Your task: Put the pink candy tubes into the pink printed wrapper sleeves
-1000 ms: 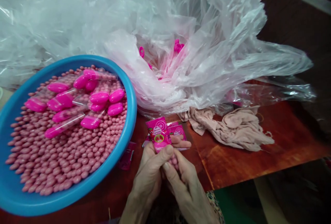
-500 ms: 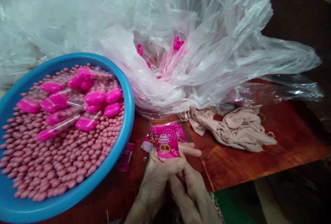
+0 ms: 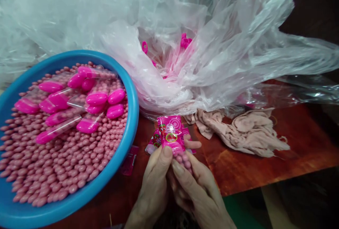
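Note:
Both hands are in front of me at the table's near side. Between my left hand (image 3: 155, 178) and my right hand (image 3: 197, 185) is a pink printed packet (image 3: 172, 130) with a cartoon strawberry, held upright. My left thumb presses on its lower edge. Several round pink candies (image 3: 184, 160) show just below the packet, between the two thumbs; what encloses them is mostly hidden by my fingers. My right hand is curled around this lower part, with a fingertip or two sticking out behind the packet. More pink printed packets (image 3: 153, 141) lie on the table just behind it.
At left stands a blue basin (image 3: 134, 116) full of pink candies (image 3: 60, 165), with several clear, pink-ended containers (image 3: 59, 128) on top. A large clear plastic bag (image 3: 227, 66) holding pink pieces (image 3: 185, 41) spreads behind. A beige cloth (image 3: 246, 130) and another pink packet (image 3: 129, 160) lie on the brown table (image 3: 238, 172).
The packet has risen slightly, away from me. My hands have turned and spread apart a little, so the pink candies below the packet now show between my thumbs.

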The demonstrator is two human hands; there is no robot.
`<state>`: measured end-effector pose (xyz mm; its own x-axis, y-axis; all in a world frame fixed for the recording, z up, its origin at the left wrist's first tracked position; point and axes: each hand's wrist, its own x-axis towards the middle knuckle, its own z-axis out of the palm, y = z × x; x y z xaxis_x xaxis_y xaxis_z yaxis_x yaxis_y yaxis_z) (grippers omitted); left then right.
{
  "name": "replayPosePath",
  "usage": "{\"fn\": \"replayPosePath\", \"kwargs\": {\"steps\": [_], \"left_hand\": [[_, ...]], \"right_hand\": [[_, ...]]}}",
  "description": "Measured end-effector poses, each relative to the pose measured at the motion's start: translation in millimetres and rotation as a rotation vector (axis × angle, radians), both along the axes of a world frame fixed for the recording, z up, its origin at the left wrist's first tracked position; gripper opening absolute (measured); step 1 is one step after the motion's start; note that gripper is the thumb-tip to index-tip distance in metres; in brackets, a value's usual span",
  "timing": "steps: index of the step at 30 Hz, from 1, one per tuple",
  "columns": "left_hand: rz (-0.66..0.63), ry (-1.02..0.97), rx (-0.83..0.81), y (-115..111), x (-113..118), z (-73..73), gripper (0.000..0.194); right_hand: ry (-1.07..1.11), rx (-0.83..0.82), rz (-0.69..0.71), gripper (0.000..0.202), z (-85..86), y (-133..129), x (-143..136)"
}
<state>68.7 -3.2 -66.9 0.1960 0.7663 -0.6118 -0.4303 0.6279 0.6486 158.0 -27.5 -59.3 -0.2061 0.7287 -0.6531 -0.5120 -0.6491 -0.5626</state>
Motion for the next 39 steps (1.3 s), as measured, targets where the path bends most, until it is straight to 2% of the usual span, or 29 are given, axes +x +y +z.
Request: {"fn": "replayPosePath", "kwargs": {"steps": [6, 10, 13, 15, 17, 20, 23, 27, 29, 32, 35, 37, 39], "left_hand": [[-0.013, 0.038, 0.015, -6, 1, -0.5, 0.034], [0.01, -0.092, -0.015, -3, -2, -6.0, 0.04], [0.05, -0.181, -0.045, 1, -6, -9.2, 0.044], [0.069, -0.168, -0.045, 2, -9, -9.7, 0.043], [0.073, -0.107, -0.056, 2, -10, -9.4, 0.041], [0.084, -0.006, -0.055, -1, -7, -7.7, 0.039], [0.079, 0.045, -0.036, -5, -1, -4.3, 0.037], [0.117, 0.078, -0.01, -6, 3, -0.2, 0.039], [0.093, 0.064, 0.011, -5, 0, -2.1, 0.039], [0.086, -0.033, 0.044, -1, -7, -11.0, 0.036], [0.109, -0.148, 0.011, 2, -15, -19.4, 0.039], [0.106, -0.153, 0.006, 4, -16, -20.4, 0.037], [0.117, -0.083, 0.013, 4, -14, -17.6, 0.031]], "right_hand": [[-0.195, -0.056, 0.01, 0.03, -5.4, -14, 1], [-0.309, 0.004, -0.059, 0.033, -5.0, -9, -4], [-0.186, 0.066, -0.037, 0.029, -4.4, -1, -9], [-0.055, 0.076, -0.014, 0.032, -3.9, 3, -11], [0.014, 0.029, -0.02, 0.034, -2.5, 5, -12], [-0.008, -0.067, -0.048, 0.037, 1.5, 4, -13], [-0.126, -0.072, -0.082, 0.037, 3.9, -1, -14], [-0.496, -0.007, -0.115, 0.043, -2.6, -12, -15], [-0.586, 0.03, -0.096, 0.046, -7.4, -13, -16], [-0.488, 0.039, -0.051, 0.045, -10.7, -7, -15], [-0.292, -0.048, -0.032, 0.05, -8.9, 3, -12], [-0.247, -0.125, -0.07, 0.056, -7.0, 6, -11], [-0.291, -0.166, -0.126, 0.058, -5.7, 6, -12]]}}
